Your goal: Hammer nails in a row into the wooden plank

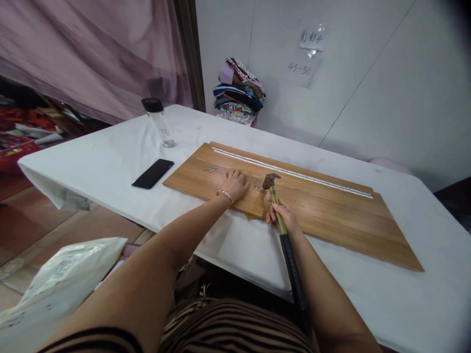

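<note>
A long wooden board [331, 211] lies on the white-covered table. My left hand [235, 185] rests flat on it left of the middle, a bracelet at the wrist, fingers laid on the wood. My right hand [282, 214] is wrapped round the yellow part of a hammer [280, 220], whose black grip runs back toward my body. The rusty hammer head is just over the board, beside a short row of small dark nails or marks [258, 188]. More small dots show right of the head. Several loose nails [211, 169] lie left of my left hand.
Two white strips [290, 171] run along the board's far edge. A black phone [153, 173] and a clear bottle [160, 125] stand or lie on the tablecloth [106, 152] at left. Folded clothes [240, 93] are stacked by the wall. A white bag [62, 279] is at lower left.
</note>
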{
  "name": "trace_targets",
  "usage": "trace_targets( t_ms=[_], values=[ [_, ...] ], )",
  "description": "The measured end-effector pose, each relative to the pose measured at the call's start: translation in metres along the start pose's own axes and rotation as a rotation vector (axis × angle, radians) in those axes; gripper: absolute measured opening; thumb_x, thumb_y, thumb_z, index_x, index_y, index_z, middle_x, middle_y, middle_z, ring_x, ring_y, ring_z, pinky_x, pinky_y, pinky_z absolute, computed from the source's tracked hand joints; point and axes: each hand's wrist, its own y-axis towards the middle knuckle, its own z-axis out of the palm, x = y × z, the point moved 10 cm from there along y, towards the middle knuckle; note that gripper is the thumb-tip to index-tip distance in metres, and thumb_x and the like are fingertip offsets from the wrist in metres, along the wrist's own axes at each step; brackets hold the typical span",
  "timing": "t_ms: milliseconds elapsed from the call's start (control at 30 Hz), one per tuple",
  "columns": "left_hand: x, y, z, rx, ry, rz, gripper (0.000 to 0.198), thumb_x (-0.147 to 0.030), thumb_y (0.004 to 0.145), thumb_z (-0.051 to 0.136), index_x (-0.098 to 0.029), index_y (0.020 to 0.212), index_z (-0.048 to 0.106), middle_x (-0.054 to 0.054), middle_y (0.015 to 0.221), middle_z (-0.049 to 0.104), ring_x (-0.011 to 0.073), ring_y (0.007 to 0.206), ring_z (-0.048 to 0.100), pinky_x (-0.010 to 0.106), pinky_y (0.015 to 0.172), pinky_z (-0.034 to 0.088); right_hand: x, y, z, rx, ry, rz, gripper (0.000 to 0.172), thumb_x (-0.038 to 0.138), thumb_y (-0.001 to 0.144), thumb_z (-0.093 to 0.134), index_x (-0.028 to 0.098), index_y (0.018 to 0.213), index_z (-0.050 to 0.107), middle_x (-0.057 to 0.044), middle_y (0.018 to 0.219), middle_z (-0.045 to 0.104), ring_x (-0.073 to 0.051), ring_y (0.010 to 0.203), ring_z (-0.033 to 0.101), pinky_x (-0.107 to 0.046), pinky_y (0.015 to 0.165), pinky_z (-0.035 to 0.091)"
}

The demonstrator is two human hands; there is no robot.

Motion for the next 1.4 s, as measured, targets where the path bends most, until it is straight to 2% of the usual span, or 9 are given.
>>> trace_targets(
  t_ms=[233,733,1400],
  values=[
    [-0.0005,0.0004,0.0005,0.001,0.0,0.009,0.038,-0.042,0.104,0.051,-0.025,0.129,0.075,0.014,0.148,0.067,0.0342,0.145,0.051,0.053,0.12,0.037,-0.0037,0.0015,-0.0017,0.018,-0.013,0.006,0.045,0.052,0.079,0.076,0.022,0.11,0.063,0.011,0.049,0.05,-0.019,0.046,0.063,-0.028,0.044,0.049],
    [-0.0008,-0.0006,-0.0014,-0.003,-0.004,0.003,0.037,-0.041,0.104,0.052,-0.023,0.127,0.075,0.016,0.146,0.067,0.0352,0.143,0.051,0.053,0.119,0.038,-0.0021,0.0009,-0.0021,0.016,-0.008,-0.012,0.045,0.051,0.081,0.076,0.022,0.112,0.062,0.011,0.05,0.052,-0.018,0.047,0.063,-0.028,0.045,0.049],
    [-0.0004,-0.0008,-0.0009,0.003,-0.01,-0.005,0.037,-0.04,0.105,0.053,-0.023,0.13,0.074,0.015,0.151,0.065,0.0345,0.145,0.05,0.052,0.121,0.036,-0.0054,0.0009,-0.0038,0.004,-0.013,-0.001,0.047,0.053,0.08,0.077,0.022,0.112,0.062,0.011,0.05,0.051,-0.018,0.047,0.063,-0.027,0.045,0.049]
  ],
)
